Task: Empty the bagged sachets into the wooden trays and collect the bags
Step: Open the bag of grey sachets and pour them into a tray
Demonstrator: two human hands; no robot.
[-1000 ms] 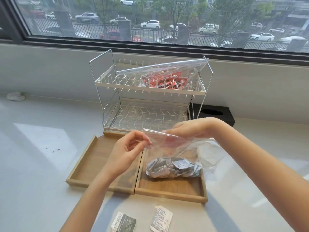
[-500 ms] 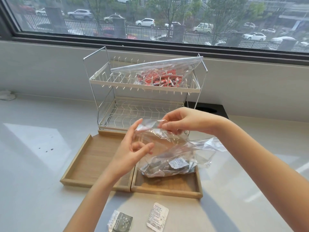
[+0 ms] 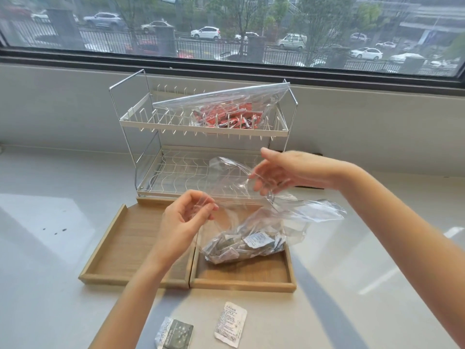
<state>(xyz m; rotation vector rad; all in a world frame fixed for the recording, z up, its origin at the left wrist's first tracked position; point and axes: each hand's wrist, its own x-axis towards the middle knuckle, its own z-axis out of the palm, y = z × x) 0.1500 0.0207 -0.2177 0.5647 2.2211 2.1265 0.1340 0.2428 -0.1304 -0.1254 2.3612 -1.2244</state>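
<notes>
Left tray (image 3: 130, 238) bare. Left hand (image 3: 185, 220) pinches the bag (image 3: 251, 210) mouth; right hand (image 3: 284, 172), fingers spread, hooks the far lip. Sachets (image 3: 241, 244) still bagged, resting in the right tray (image 3: 251, 279). Risk: thin film slips from the pinch, mouth collapses, sachets spill onto the bench (image 3: 364, 285).
</notes>
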